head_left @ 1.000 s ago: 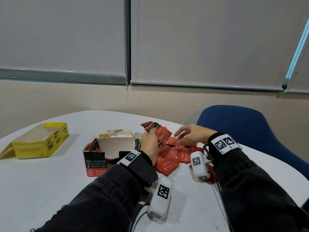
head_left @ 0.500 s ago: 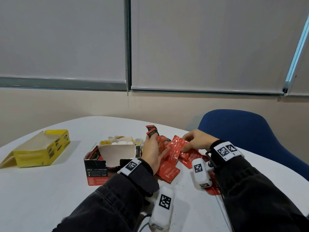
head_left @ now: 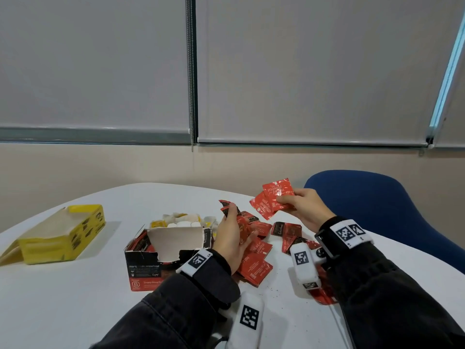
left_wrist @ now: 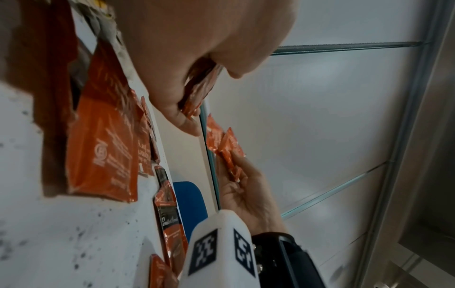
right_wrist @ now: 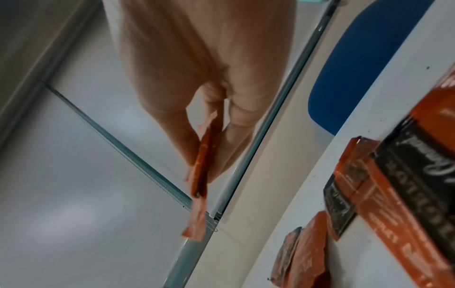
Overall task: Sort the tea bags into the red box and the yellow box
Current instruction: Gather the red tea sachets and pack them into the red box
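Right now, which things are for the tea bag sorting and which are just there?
For the job:
- red tea bags on the table
- red box
- yellow box
- right hand, holding red tea bags
- left hand, holding more

Just there:
- blue chair
- window blinds

Bright red tea bag sachets (head_left: pixel 276 197) with white script lettering are held up by the right hand (head_left: pixel 305 210). More red sachets (head_left: pixel 254 265), some with black panels and white print, are spread over the white table (head_left: pixel 63 298), which is dotted with dark specks near the middle. The red box (head_left: pixel 151 270) is mostly black on its front with white text and a red band along the bottom, plain off-white inside. Yellow and white tea bags (head_left: pixel 181 221) are piled behind it. The yellow box (head_left: pixel 63 244), towards the table's left edge, is marked with black print. A blue chair (head_left: pixel 382 210) is seen past the right edge. Black-and-white square-patterned tags are worn on both dark sleeves.
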`<act>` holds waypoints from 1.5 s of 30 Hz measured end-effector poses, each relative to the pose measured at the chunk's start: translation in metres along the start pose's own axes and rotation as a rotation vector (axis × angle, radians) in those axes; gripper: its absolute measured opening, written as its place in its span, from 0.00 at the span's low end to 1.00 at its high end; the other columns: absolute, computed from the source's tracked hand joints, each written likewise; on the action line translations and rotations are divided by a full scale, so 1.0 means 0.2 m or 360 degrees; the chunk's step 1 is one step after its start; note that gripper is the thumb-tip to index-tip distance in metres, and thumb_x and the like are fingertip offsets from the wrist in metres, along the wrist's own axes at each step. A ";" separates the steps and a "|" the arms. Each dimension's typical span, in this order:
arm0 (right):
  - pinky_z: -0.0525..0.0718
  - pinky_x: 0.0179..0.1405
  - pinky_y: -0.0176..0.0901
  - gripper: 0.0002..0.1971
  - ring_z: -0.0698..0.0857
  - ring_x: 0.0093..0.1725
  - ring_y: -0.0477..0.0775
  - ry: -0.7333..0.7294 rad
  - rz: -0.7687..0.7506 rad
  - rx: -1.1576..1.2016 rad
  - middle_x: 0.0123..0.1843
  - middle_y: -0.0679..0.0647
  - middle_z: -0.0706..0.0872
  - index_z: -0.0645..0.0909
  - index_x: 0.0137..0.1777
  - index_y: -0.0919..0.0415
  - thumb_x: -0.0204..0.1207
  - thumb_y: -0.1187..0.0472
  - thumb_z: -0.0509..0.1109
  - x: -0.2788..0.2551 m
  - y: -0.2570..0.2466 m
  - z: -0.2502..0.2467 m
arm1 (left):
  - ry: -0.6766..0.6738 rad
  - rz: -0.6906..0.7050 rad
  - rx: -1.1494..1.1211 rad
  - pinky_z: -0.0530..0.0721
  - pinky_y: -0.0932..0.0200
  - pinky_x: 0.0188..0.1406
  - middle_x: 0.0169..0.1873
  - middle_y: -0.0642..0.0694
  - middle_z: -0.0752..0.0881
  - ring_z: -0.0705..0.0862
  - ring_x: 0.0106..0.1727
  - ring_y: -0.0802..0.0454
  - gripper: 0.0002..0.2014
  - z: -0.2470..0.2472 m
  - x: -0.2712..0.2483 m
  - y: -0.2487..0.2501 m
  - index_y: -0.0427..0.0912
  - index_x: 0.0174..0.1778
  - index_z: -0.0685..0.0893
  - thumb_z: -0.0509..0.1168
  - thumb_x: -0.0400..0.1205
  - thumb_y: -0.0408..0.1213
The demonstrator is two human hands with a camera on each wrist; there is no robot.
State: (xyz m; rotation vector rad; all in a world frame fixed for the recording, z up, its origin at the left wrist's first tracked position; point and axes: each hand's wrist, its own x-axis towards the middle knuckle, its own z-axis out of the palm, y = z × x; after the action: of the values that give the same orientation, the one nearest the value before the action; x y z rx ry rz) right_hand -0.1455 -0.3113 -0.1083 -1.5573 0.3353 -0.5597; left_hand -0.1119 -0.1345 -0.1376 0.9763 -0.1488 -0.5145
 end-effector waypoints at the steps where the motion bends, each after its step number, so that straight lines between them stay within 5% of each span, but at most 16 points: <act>1: 0.91 0.43 0.43 0.06 0.91 0.40 0.55 -0.0055 -0.0006 0.0068 0.46 0.63 0.90 0.84 0.52 0.73 0.76 0.73 0.71 -0.01 -0.01 0.01 | -0.0001 -0.0001 -0.0017 0.87 0.57 0.43 0.42 0.39 0.86 0.86 0.36 0.51 0.24 0.00 0.00 0.00 0.38 0.55 0.82 0.57 0.84 0.57; 8: 0.88 0.55 0.40 0.10 0.91 0.53 0.55 -0.0435 -0.0331 -0.0021 0.50 0.59 0.93 0.90 0.50 0.61 0.73 0.73 0.72 -0.05 -0.03 0.03 | 0.0000 -0.0045 -0.0111 0.91 0.54 0.39 0.41 0.38 0.89 0.89 0.42 0.44 0.21 0.01 -0.04 0.02 0.40 0.48 0.80 0.55 0.85 0.56; 11: 0.85 0.62 0.40 0.13 0.89 0.58 0.54 -0.0594 -0.0389 -0.0262 0.55 0.62 0.91 0.89 0.56 0.65 0.72 0.73 0.72 -0.05 -0.02 0.03 | -0.0038 0.0003 -0.0128 0.91 0.54 0.35 0.42 0.37 0.89 0.90 0.39 0.45 0.24 0.01 -0.04 0.02 0.38 0.49 0.81 0.54 0.84 0.57; 15: 0.85 0.57 0.37 0.14 0.86 0.53 0.47 -0.0704 -0.0348 -0.0504 0.48 0.53 0.88 0.91 0.53 0.60 0.74 0.76 0.71 -0.08 -0.04 0.03 | -0.0235 -0.0035 -0.0191 0.89 0.52 0.47 0.53 0.38 0.90 0.90 0.52 0.43 0.35 0.01 -0.07 0.03 0.38 0.57 0.82 0.50 0.80 0.67; 19: 0.82 0.64 0.45 0.16 0.84 0.58 0.54 -0.0835 -0.0373 -0.0618 0.52 0.56 0.84 0.92 0.52 0.51 0.70 0.72 0.76 -0.10 -0.05 0.02 | -0.0276 -0.0071 -0.0087 0.87 0.56 0.41 0.49 0.39 0.90 0.88 0.48 0.47 0.21 0.02 -0.05 0.02 0.34 0.56 0.85 0.59 0.86 0.50; 23: 0.85 0.51 0.38 0.24 0.85 0.53 0.45 -0.0816 -0.0411 -0.0681 0.50 0.53 0.86 0.89 0.57 0.53 0.70 0.81 0.72 -0.11 -0.06 0.02 | -0.0133 -0.0143 -0.0127 0.85 0.51 0.40 0.39 0.36 0.86 0.84 0.40 0.44 0.11 0.00 -0.03 0.02 0.33 0.46 0.82 0.56 0.84 0.34; 27: 0.87 0.47 0.37 0.14 0.88 0.47 0.45 -0.0742 -0.0377 -0.0497 0.49 0.54 0.87 0.88 0.49 0.64 0.70 0.81 0.73 -0.11 -0.07 0.00 | -0.0053 -0.0084 -0.0153 0.84 0.48 0.50 0.43 0.33 0.87 0.86 0.42 0.41 0.13 -0.01 -0.01 0.02 0.30 0.49 0.81 0.53 0.84 0.34; 31: 0.81 0.40 0.33 0.04 0.86 0.38 0.45 -0.0676 -0.0349 -0.0284 0.41 0.51 0.90 0.85 0.45 0.65 0.73 0.73 0.73 -0.09 -0.06 -0.02 | 0.0007 -0.0007 -0.0106 0.83 0.52 0.42 0.39 0.38 0.86 0.84 0.38 0.45 0.11 -0.01 0.00 0.01 0.36 0.45 0.81 0.54 0.85 0.34; 34: 0.85 0.43 0.36 0.04 0.87 0.42 0.47 -0.0662 -0.0304 -0.0195 0.42 0.52 0.90 0.84 0.49 0.66 0.75 0.69 0.72 -0.08 -0.06 -0.03 | -0.0026 0.0017 -0.0093 0.85 0.51 0.45 0.43 0.36 0.87 0.86 0.42 0.45 0.10 0.00 0.00 0.01 0.35 0.47 0.81 0.55 0.86 0.34; 38: 0.88 0.40 0.37 0.04 0.89 0.43 0.51 -0.0547 -0.0254 -0.0216 0.43 0.56 0.90 0.82 0.46 0.66 0.74 0.70 0.74 -0.08 -0.05 -0.01 | -0.0115 0.0022 -0.0082 0.89 0.49 0.49 0.52 0.35 0.88 0.87 0.55 0.43 0.13 0.01 -0.02 0.01 0.36 0.56 0.82 0.58 0.87 0.41; 42: 0.81 0.31 0.37 0.06 0.85 0.37 0.50 -0.0420 -0.0317 -0.0254 0.41 0.58 0.86 0.79 0.43 0.65 0.74 0.71 0.75 -0.07 -0.05 0.00 | -0.0094 0.0053 -0.0103 0.90 0.54 0.49 0.61 0.29 0.84 0.89 0.55 0.44 0.25 0.00 0.01 -0.01 0.34 0.66 0.79 0.58 0.85 0.53; 45: 0.78 0.28 0.37 0.07 0.82 0.33 0.48 -0.0498 -0.0336 -0.0268 0.36 0.54 0.85 0.78 0.43 0.66 0.74 0.72 0.74 -0.08 -0.04 0.04 | -0.0144 0.0029 -0.0074 0.89 0.59 0.48 0.60 0.33 0.86 0.89 0.57 0.45 0.26 0.00 0.01 -0.01 0.36 0.69 0.77 0.58 0.84 0.54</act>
State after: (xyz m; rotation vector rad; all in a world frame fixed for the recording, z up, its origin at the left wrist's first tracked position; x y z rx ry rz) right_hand -0.1568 -0.2955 -0.1019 -1.8258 -0.0222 -0.4485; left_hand -0.1111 -0.1369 -0.1394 0.9058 -0.2255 -0.5437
